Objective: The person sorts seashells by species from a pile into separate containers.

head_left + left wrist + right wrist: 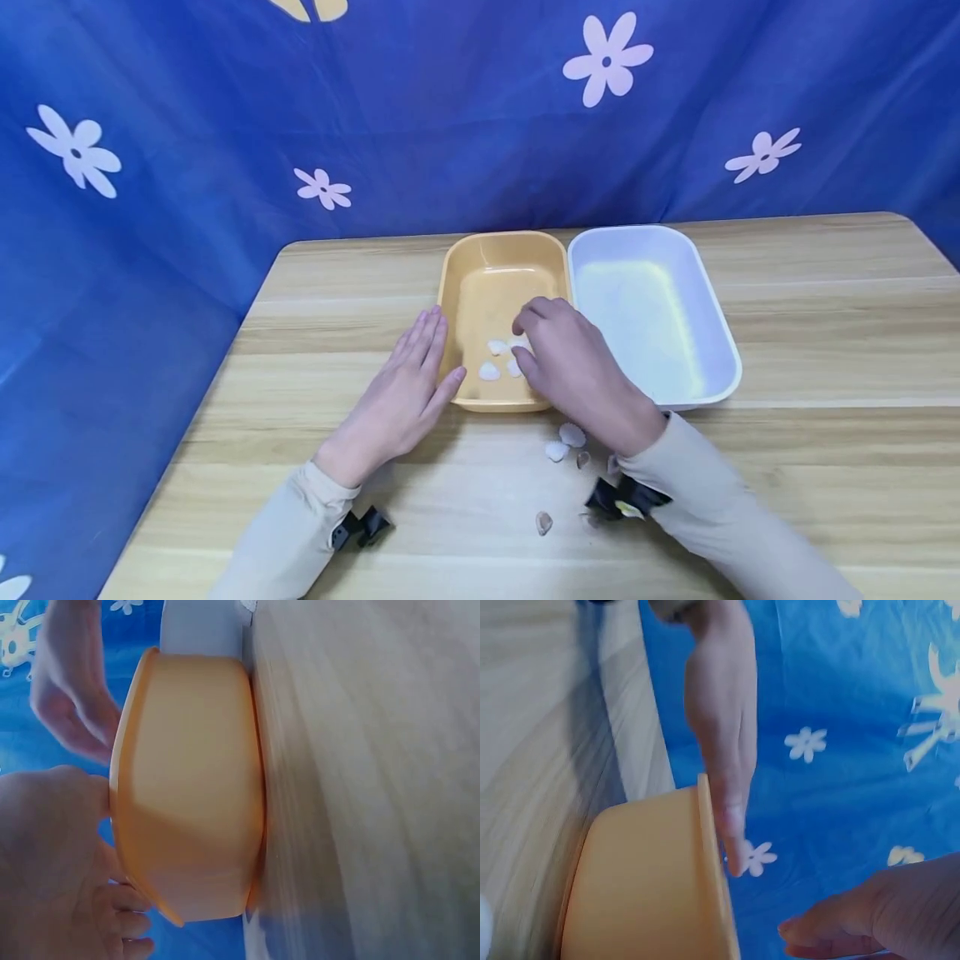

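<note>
In the head view an orange tray (495, 312) holds several small white seashells (490, 371) near its front end. My left hand (401, 392) lies along the tray's left rim, fingers straight and thumb over the front left corner. Over the tray's right side reaches my right hand (577, 367), fingers bent downward with a gap between thumb and forefinger. White shells show beneath that gap; nothing is plainly held. The left wrist view shows the orange tray's outer wall (187, 765), with both hands at its rim.
A white tray (637, 333) stands against the orange one on its right. On the wooden table (450, 517) in front lie several loose shells (572, 435), some white, some brownish (543, 522), partly under my right forearm. A blue flowered cloth (465, 125) hangs behind.
</note>
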`<state>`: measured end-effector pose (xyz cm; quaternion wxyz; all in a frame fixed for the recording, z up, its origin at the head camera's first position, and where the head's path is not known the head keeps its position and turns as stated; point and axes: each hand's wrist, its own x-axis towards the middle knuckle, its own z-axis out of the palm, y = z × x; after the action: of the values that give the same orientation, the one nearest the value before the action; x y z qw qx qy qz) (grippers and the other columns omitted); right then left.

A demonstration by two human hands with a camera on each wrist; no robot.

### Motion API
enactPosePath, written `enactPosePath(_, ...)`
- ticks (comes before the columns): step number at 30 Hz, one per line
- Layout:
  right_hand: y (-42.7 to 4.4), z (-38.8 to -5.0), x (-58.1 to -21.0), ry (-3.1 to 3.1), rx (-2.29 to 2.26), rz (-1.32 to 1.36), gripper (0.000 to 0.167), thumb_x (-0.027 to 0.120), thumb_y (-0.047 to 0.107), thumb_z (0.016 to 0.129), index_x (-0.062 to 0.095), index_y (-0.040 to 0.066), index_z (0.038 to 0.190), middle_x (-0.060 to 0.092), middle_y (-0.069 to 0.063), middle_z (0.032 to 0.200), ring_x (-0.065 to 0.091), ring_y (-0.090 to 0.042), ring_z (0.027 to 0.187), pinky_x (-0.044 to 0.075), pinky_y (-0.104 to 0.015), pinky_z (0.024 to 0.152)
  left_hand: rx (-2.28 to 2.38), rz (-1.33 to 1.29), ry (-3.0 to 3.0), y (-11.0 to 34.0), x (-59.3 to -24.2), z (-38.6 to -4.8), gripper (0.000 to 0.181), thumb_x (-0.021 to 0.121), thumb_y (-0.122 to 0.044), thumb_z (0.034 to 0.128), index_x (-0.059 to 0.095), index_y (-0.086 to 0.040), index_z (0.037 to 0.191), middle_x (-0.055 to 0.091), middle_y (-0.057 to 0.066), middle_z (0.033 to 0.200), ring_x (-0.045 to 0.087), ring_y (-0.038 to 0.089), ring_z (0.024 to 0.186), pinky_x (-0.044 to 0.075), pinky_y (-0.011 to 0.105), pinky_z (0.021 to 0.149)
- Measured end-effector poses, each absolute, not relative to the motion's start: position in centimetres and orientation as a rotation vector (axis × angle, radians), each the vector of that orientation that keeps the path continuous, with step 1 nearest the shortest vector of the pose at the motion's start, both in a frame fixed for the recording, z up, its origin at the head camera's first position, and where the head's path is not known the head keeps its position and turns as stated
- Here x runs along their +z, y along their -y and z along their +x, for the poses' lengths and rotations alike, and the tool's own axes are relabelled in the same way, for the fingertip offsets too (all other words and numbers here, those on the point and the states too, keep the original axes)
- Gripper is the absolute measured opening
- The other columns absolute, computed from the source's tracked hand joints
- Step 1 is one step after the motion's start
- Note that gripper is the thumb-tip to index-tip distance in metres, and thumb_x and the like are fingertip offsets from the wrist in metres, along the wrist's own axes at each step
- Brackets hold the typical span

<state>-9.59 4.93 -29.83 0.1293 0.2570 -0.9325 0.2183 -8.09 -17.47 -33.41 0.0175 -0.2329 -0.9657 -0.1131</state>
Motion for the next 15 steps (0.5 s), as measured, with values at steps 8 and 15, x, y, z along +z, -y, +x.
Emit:
enactPosePath(8,-7.8,-6.2,-31.5,2.636,0.62,0.91,0.007,0.073,0.009,0.083,0.072,0.004,0.088,0.065,-0.005,0.101,0.058,-0.021,0.094,0.055,-0.031,0.074,-0.294,-0.679,3.043,17.3,-33.1,-8.7,0.07,0.026,-0.044,0.1051,0.011,0.009,0.15,0.005,0.023,0.159,0.002,0.033,0.147,0.009,0.046,0.119)
enactPosePath(15,-9.6,-4.1,-33.1,2.604,0.651,0.985,0.006,0.077,0.012,0.077,0.073,0.011,0.083,0.056,0.006,0.083,0.05,-0.008,0.074,0.047,-0.021,0.055,-0.315,-0.677,3.07,17.0,-33.3,-9.0,0.072,0.024,-0.044,0.105,0.008,0.01,0.15,0.001,0.024,0.158,0.0,0.035,0.147,0.01,0.048,0.119)
